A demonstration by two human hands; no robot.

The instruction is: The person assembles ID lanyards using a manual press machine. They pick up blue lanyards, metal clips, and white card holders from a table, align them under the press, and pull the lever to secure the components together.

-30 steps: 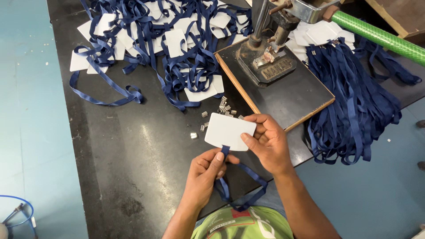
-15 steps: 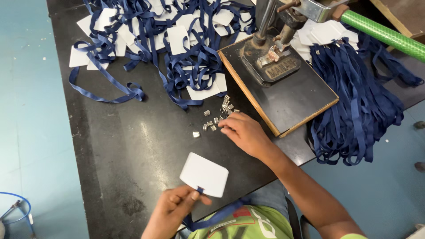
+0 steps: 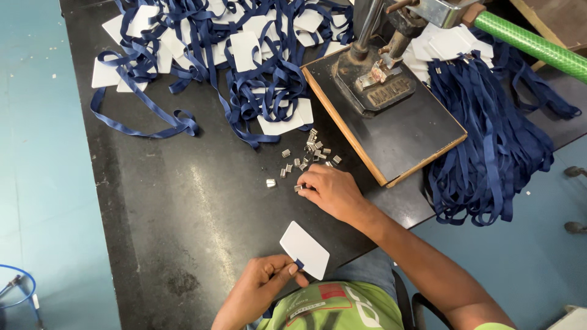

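Nearest the viewer: a person's lap and green shirt (image 3: pixel 333 308) at the bottom edge, seen from a head-worn camera looking down.
Left hand: the left hand (image 3: pixel 257 290) hovers at the near edge of the black surface (image 3: pixel 183 226), fingers (image 3: pixel 287 269) pinched on the lower corner of a white card (image 3: pixel 304 249), where a bit of dark blue strap shows; the card is tilted and lifted just off the surface.
Right hand: the right hand (image 3: pixel 333 192) reaches forward, palm down, fingertips pressed together on one small metal clip at the near edge of the clip pile; I cannot tell whether the clip is lifted.
Metal clips: a loose scatter of small silver clips (image 3: pixel 309 156) lies just beyond the right hand, near the press base.
Press: a hand-operated metal press (image 3: pixel 379 79) stands on a dark board (image 3: pixel 416 134) at the right, with a green-sleeved lever (image 3: pixel 532 43) running off to the upper right.
Unfinished stock: a thick bundle of dark blue straps (image 3: pixel 489 146) drapes over the far right edge, with white cards near its top.
Finished pile: at the far left, a heap of white cards tangled with blue straps (image 3: pixel 226 55).
Progress: judging by the two piles, many pieces look assembled and many straps remain; the card in hand seems not yet clipped.
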